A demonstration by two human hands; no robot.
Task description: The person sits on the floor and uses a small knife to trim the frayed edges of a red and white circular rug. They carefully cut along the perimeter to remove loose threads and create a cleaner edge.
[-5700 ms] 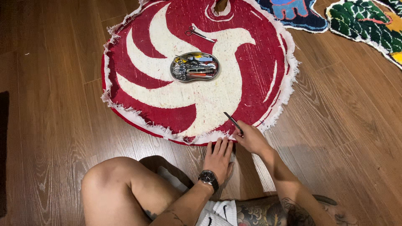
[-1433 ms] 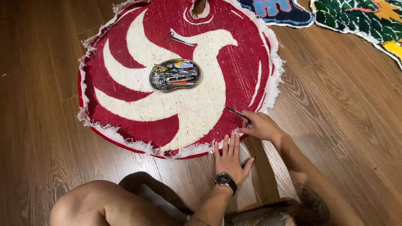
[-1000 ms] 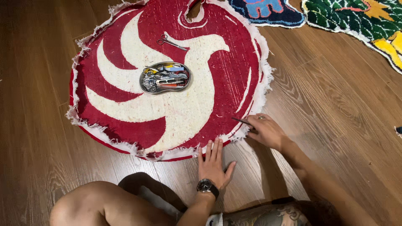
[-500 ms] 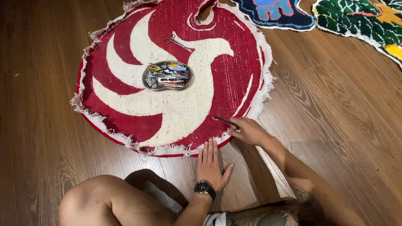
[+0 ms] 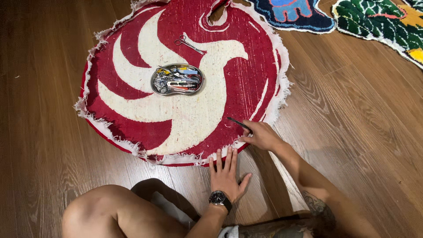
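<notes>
Round red/white rug [image 5: 185, 88] flat on wood floor [image 5: 352, 132], frayed white edge all round. L hand [image 5: 227, 174] flat, fingers spread, tips touching near edge. R hand [image 5: 262, 135] closed on dark thin tool [image 5: 238, 123], tip over rug's lower-right rim. Metal tray [image 5: 177, 79] of tools mid-rug; scissors [image 5: 189, 43] beyond it. Bare floor L & R of rug.

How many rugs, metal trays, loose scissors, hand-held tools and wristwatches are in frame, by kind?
Rugs: 3, the red and white bird rug, a blue rug, a green rug
Metal trays: 1, tray of small tools
Loose scissors: 1
Tools in right hand: 1, dark thin tool
Wristwatches: 1, on left hand
Total: 7
</notes>
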